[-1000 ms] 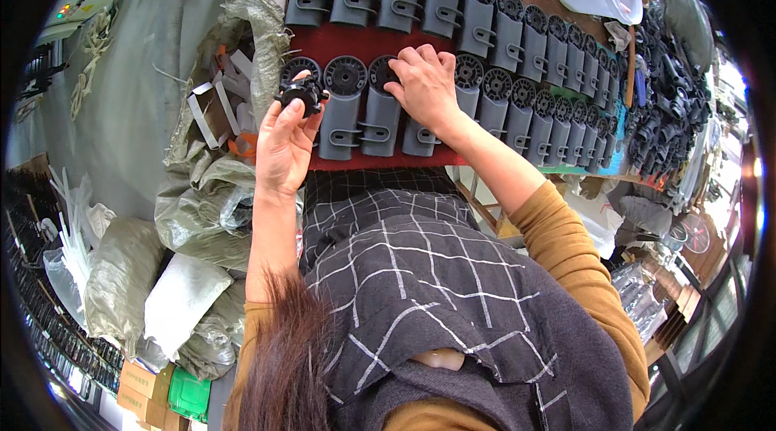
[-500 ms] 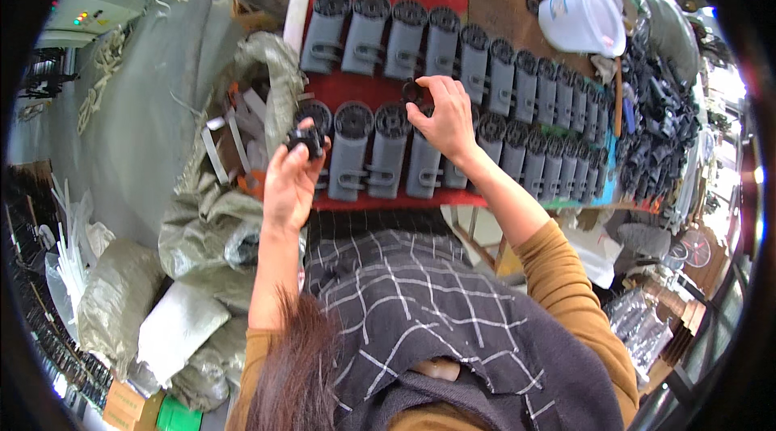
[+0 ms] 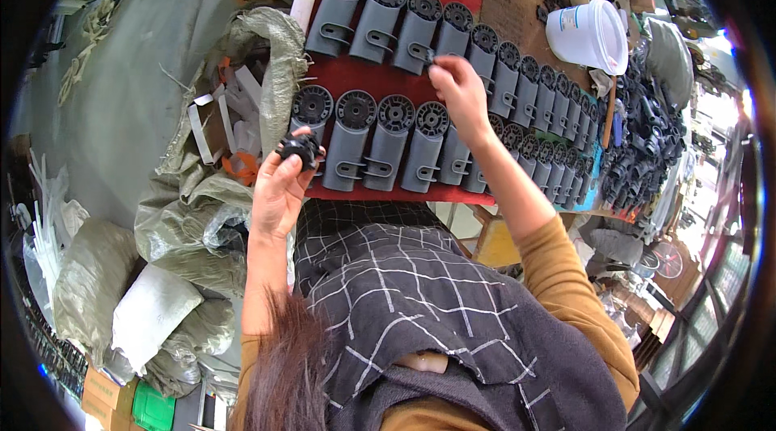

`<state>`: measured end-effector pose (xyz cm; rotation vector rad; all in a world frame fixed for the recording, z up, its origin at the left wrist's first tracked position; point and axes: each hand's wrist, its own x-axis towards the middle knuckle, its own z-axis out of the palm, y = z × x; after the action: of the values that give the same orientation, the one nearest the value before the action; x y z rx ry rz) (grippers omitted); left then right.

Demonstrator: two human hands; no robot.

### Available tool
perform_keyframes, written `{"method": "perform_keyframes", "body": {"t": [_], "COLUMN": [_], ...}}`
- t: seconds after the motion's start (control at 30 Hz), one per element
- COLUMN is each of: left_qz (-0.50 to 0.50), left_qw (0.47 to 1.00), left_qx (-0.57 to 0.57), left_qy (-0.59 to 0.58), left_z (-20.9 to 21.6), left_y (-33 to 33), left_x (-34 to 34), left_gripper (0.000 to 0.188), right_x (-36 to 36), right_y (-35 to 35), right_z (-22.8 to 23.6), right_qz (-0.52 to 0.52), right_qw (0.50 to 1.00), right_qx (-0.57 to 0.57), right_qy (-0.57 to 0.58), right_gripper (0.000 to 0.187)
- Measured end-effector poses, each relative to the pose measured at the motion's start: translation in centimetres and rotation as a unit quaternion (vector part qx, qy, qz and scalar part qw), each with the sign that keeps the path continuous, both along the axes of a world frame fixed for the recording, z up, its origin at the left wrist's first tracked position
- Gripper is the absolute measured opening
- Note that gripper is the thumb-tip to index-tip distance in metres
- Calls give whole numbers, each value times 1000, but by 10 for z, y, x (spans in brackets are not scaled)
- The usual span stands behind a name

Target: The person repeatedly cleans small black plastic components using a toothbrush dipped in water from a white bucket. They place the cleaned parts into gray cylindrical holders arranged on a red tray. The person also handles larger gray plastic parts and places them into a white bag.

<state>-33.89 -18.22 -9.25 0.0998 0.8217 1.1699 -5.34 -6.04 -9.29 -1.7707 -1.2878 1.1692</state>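
Note:
My left hand [image 3: 279, 188] is raised palm up at the near left corner of the red table, its fingers curled round several small black plastic parts [image 3: 300, 150]. My right hand [image 3: 459, 85] reaches over to the far row of grey cylinders [image 3: 420, 20]. Between its thumb and fingertips it pinches a small black plastic piece [image 3: 431, 57], close to the slotted side tab of one cylinder; I cannot tell if they touch. Each cylinder has a round black ribbed end. A second row of grey cylinders [image 3: 391, 140] lies along the near edge, below my right forearm.
A white bucket [image 3: 578, 33] sits at the far right, beside a heap of black parts [image 3: 638, 140]. An open woven sack [image 3: 279, 67] with white and orange scraps stands left of the table. Stuffed sacks [image 3: 95, 281] lie on the floor at left.
My right hand has moved from between the two rows to the far row, still pinching the small black piece. My left hand has dropped slightly, keeping its parts. The whole view has shifted a little.

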Motion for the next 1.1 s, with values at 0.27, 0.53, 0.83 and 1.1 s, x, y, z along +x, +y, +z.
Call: {"method": "perform_keyframes", "body": {"t": [0.27, 0.53, 0.83, 1.1], "left_qz": [-60, -46, -27, 84], "left_qw": [997, 999, 1000, 995], "left_qx": [-38, -16, -12, 15], "left_qy": [-14, -6, 9, 43], "left_z": [2, 3, 11, 28], "left_y": [-6, -1, -3, -47], "left_x": [16, 16, 12, -17], "left_gripper": [43, 45, 39, 40], "right_x": [29, 23, -8, -48], "right_y": [-67, -64, -82, -112], "right_z": [-7, -9, 14, 8], "right_qz": [231, 262, 246, 334], "right_qw": [864, 826, 875, 889], "right_qx": [158, 128, 164, 134], "right_qy": [-418, -482, -382, -284], "right_gripper": [39, 35, 48, 104]}}
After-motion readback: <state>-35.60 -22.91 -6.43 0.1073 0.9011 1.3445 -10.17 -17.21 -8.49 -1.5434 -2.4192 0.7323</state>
